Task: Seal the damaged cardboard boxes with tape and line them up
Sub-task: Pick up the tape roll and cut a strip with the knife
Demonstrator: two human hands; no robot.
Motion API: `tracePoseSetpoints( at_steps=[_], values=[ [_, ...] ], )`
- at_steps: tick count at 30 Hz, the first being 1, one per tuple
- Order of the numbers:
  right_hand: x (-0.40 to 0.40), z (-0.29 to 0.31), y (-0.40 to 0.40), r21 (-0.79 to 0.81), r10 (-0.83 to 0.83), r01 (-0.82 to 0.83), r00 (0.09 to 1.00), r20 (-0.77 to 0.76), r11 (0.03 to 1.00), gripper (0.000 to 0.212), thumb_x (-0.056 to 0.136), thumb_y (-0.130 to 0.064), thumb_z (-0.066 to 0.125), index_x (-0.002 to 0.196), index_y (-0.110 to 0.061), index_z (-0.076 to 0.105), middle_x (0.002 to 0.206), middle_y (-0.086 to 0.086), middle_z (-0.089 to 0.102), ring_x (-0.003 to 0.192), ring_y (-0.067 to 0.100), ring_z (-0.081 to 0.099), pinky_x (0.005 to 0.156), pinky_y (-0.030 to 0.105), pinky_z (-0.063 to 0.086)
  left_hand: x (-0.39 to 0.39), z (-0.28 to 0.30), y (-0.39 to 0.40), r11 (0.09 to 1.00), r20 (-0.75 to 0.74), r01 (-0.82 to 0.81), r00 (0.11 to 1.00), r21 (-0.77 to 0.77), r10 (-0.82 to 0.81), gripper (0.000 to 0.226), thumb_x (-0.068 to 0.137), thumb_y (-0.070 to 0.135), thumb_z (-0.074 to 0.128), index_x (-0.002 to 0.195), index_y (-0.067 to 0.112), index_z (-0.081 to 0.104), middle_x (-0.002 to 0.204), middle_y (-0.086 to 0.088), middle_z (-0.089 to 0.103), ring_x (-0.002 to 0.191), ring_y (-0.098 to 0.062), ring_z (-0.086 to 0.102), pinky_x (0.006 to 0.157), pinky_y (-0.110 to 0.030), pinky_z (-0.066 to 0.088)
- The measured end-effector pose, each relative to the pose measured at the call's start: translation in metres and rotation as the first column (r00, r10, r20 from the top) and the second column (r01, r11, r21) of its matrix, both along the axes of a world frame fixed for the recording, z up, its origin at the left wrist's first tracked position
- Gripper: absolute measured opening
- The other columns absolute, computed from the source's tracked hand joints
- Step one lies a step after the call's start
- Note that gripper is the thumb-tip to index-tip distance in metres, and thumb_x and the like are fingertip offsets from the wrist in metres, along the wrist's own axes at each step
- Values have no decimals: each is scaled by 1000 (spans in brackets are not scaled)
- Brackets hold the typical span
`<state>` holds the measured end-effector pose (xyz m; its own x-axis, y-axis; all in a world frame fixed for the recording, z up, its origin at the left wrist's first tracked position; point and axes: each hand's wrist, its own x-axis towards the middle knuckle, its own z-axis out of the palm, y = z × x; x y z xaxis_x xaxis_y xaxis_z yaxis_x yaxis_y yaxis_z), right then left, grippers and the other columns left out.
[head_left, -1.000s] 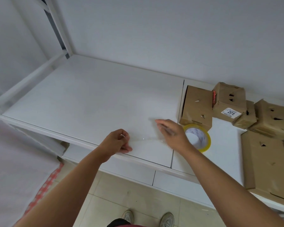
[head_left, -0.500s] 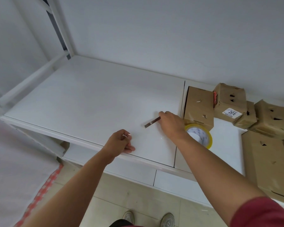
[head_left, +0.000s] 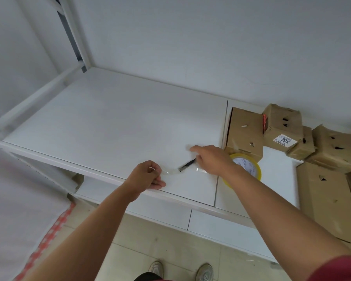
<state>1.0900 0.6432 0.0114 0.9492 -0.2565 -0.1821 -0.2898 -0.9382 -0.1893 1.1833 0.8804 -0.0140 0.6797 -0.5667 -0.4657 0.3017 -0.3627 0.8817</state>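
Fingers of the left hand curl round the free end of a clear tape strip, pinching it just above the near edge of the counter, apparently so the strip stays taut and off the surface for a clean cut. Just beyond that grip, to its right, the right hand holds a small utility knife with its blade end at the strip, between the two hands; the forefinger points forward, though blur hides how the rest of the fingers wrap the handle. Directly behind the right hand's grip sits the yellow-cored tape roll, from which the strip appears to run, lying flat so it anchors the far end. Past the roll and further right of both grips, the damaged cardboard boxes wait in a loose cluster against the wall, torn holes showing in their sides, not yet lined up. Cutting the strip looks like the step in hand.
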Motion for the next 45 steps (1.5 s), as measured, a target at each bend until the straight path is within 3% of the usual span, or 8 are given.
tracePoseSetpoints(
  at_steps=[9,16,19,23,26,32,38,45],
  values=[
    [-12,4,5,65,-9,12,999,-43,998,41,92,-62,45,97,-22,54,89,-6,61,82,19,58,60,32,41,0,5,1,1000,-29,2,1000,-2,-2,13,100,1,49,90,2,58,70,-12,57,69,-26,73,59,-29,58],
    [-31,10,-1,278,-86,88,996,-21,957,51,99,-56,41,60,-22,47,55,-9,49,54,5,47,53,27,34,9,10,4,999,-46,-32,998,10,32,12,101,4,51,91,3,58,76,-14,57,68,-26,73,61,-31,60],
    [-29,14,0,338,-144,125,989,30,933,48,100,-53,40,74,-19,61,64,-11,60,59,6,56,56,28,37,14,13,8,1000,-32,-14,999,16,14,11,100,7,54,91,3,59,76,-14,58,70,-27,73,64,-32,61],
    [-8,11,13,101,68,-76,994,84,992,31,102,-24,45,131,-24,55,116,-5,49,88,20,54,68,31,38,17,15,10,999,-7,19,1000,29,-19,9,98,8,56,92,3,60,77,-15,60,71,-29,73,63,-32,60],
    [6,5,24,-4,183,-184,981,-64,983,31,99,-15,47,129,-20,52,128,-1,41,86,21,49,67,34,43,16,16,9,998,11,48,999,31,-49,10,98,8,56,90,5,60,74,-13,61,71,-29,73,61,-31,59],
    [4,19,20,-193,283,-272,959,31,943,17,94,-6,46,108,-15,47,93,1,48,72,19,39,58,33,32,18,22,15,1000,175,1,985,20,-4,11,99,11,56,90,6,60,71,-9,65,65,-24,71,63,-33,60],
    [-19,50,41,-459,314,-168,913,262,872,39,53,2,87,81,-8,61,54,1,46,43,19,31,41,21,17,26,42,15,987,239,-135,959,-86,152,12,99,10,55,88,9,60,61,2,63,61,-18,70,57,-26,57],
    [-23,62,56,-396,266,-166,940,213,903,28,76,-5,77,95,-9,58,62,-1,44,48,19,36,42,22,13,38,61,15,986,451,-159,877,-48,164,13,98,10,54,87,13,59,58,6,65,60,-11,68,56,-22,56]
  ],
)
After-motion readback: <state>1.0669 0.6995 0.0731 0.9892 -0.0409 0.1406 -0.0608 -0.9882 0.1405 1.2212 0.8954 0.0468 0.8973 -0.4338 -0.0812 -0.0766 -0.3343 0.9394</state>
